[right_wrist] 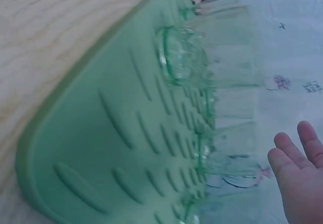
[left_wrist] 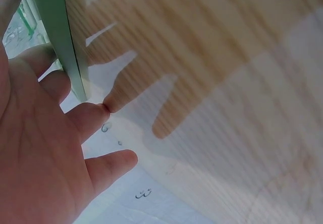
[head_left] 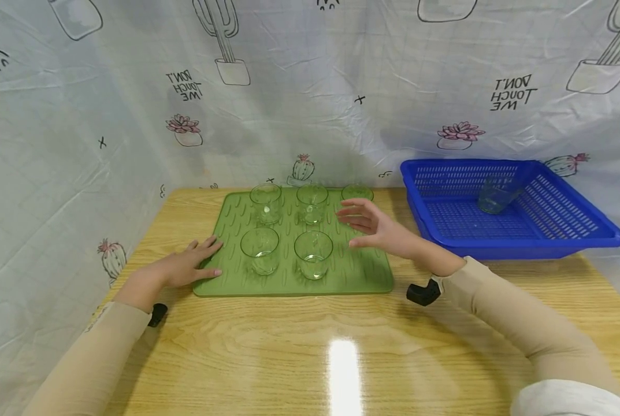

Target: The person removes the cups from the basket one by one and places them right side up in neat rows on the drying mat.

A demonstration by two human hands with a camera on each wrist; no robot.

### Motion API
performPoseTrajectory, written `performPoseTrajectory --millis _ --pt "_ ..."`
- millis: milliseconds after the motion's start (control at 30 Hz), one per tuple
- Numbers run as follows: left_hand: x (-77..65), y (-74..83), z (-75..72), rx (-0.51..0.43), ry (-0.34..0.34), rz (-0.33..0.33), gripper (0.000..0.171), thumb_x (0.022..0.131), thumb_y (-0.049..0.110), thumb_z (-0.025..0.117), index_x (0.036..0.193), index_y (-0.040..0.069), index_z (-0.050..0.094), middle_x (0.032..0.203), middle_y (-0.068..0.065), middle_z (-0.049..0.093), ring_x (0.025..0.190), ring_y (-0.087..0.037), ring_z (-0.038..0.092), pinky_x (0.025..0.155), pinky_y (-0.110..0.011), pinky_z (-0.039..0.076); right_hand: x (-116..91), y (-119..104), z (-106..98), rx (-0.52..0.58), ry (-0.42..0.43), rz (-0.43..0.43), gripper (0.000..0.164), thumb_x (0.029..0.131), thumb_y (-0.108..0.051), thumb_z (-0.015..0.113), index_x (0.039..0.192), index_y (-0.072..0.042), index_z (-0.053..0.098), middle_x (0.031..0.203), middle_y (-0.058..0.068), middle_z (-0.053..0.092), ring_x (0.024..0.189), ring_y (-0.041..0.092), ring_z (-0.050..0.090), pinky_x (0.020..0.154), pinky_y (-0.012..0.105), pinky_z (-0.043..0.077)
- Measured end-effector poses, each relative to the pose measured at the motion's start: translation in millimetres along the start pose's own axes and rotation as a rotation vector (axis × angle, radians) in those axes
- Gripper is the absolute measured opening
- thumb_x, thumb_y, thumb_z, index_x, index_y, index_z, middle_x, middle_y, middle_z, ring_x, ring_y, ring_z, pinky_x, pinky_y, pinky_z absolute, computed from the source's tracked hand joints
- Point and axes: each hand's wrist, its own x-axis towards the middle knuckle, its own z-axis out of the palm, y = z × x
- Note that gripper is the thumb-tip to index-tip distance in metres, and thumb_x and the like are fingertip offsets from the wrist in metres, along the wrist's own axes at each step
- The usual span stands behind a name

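Note:
Several clear drinking glasses stand upright in two rows on a green ridged mat (head_left: pixel 362 280). The front row has a left glass (head_left: pixel 260 251) and a right glass (head_left: pixel 313 257). Behind them are a left glass (head_left: pixel 266 205), a middle glass (head_left: pixel 312 205) and a right glass (head_left: pixel 357 192), the last partly hidden by my right hand (head_left: pixel 379 231). That hand hovers over the mat's right side, fingers spread from the thumb, holding nothing; the right wrist view shows its fingertips apart from the glasses. My left hand (head_left: pixel 190 266) rests with extended fingers on the mat's left edge.
A blue plastic basket (head_left: pixel 512 249) stands at the back right of the wooden table (head_left: pixel 268 352), with one glass (head_left: pixel 493 196) tilted inside it. A white printed sheet (head_left: pixel 310 104) hangs behind and to the left.

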Motion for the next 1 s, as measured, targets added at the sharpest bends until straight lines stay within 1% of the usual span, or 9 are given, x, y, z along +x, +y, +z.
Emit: performPoseTrajectory --millis 133,233,300,467,533,633,733,833,1000 --pt "-0.7 1.4 -0.3 -0.008 -0.004 -0.001 0.088 0.103 0.050 0.059 0.164 0.001 0.019 0.167 -0.028 0.002 0.147 -0.060 -0.003 0.104 -0.085 0.008 -4.0 -12.1 -9.6 -0.026 0.021 -0.009 0.076 0.092 0.015 0.067 0.154 0.008 0.024 0.154 0.034 0.036 0.145 0.046 0.035 0.116 0.038 0.037" --pt "-0.7 1.3 0.0 -0.017 -0.008 -0.005 0.088 0.103 0.050 0.059 0.164 0.001 0.018 0.168 -0.028 0.001 0.147 -0.060 -0.005 0.104 -0.085 0.005 -5.9 -21.7 -19.6 -0.046 0.055 -0.037 0.074 0.094 0.011 0.066 0.156 0.006 0.025 0.154 0.031 0.037 0.145 0.044 0.036 0.112 0.033 0.042" --pt "-0.6 0.6 0.1 -0.020 -0.011 -0.008 0.088 0.103 0.050 0.059 0.164 0.002 0.017 0.168 -0.027 0.000 0.147 -0.059 -0.006 0.104 -0.085 0.003 -6.8 -27.4 -27.3 -0.048 0.083 -0.060 0.072 0.096 0.008 0.067 0.156 0.003 0.026 0.154 0.030 0.039 0.145 0.041 0.038 0.112 0.031 0.042" --pt "-0.9 0.5 -0.3 -0.024 -0.013 -0.010 0.089 0.103 0.051 0.058 0.164 0.001 0.017 0.168 -0.027 -0.001 0.147 -0.059 -0.007 0.103 -0.086 0.002 -10.7 -41.1 -46.7 -0.050 0.156 -0.075 0.062 0.101 0.002 0.063 0.154 -0.008 0.035 0.151 0.015 0.047 0.143 0.027 0.044 0.108 0.026 0.045" --pt "-1.3 1.1 -0.4 -0.025 -0.013 -0.010 0.089 0.103 0.051 0.058 0.164 0.002 0.017 0.168 -0.027 -0.001 0.147 -0.059 -0.007 0.104 -0.086 0.002 -12.6 -46.5 -54.0 -0.066 0.188 -0.073 0.056 0.103 0.001 0.060 0.153 -0.010 0.039 0.149 0.009 0.048 0.142 0.022 0.045 0.105 0.025 0.047" --pt "-1.2 0.9 0.0 -0.021 -0.012 -0.010 0.089 0.103 0.052 0.058 0.164 0.002 0.017 0.168 -0.026 0.000 0.147 -0.059 -0.006 0.104 -0.085 0.004 -15.2 -54.0 -65.0 -0.119 0.254 -0.072 0.048 0.105 -0.001 0.057 0.150 -0.013 0.045 0.147 0.007 0.050 0.138 0.017 0.049 0.101 0.022 0.048" --pt "-0.8 0.6 0.8 -0.018 -0.012 -0.009 0.089 0.102 0.052 0.058 0.164 0.003 0.017 0.168 -0.026 0.000 0.147 -0.059 -0.005 0.105 -0.085 0.006 -17.8 -59.7 -76.3 -0.180 0.333 -0.067 0.043 0.106 -0.005 0.057 0.147 -0.014 0.049 0.144 0.005 0.053 0.133 0.014 0.053 0.098 0.020 0.048" --pt "-0.7 0.9 1.5 -0.022 -0.012 -0.009 0.089 0.102 0.051 0.059 0.164 0.002 0.017 0.168 -0.027 0.001 0.147 -0.059 -0.005 0.105 -0.084 0.007 -19.7 -62.5 -89.3 -0.245 0.406 -0.047 0.042 0.106 -0.010 0.058 0.147 -0.014 0.049 0.143 0.003 0.054 0.132 0.015 0.054 0.098 0.019 0.048" --pt "-1.4 1.8 2.1 -0.025 -0.011 -0.010 0.089 0.102 0.051 0.059 0.164 0.003 0.017 0.168 -0.026 0.001 0.148 -0.059 -0.005 0.106 -0.084 0.007 -21.5 -65.9 -108.9 -0.279 0.510 -0.046 0.043 0.105 -0.011 0.061 0.146 -0.011 0.049 0.140 0.000 0.056 0.130 0.013 0.054 0.099 0.018 0.047"
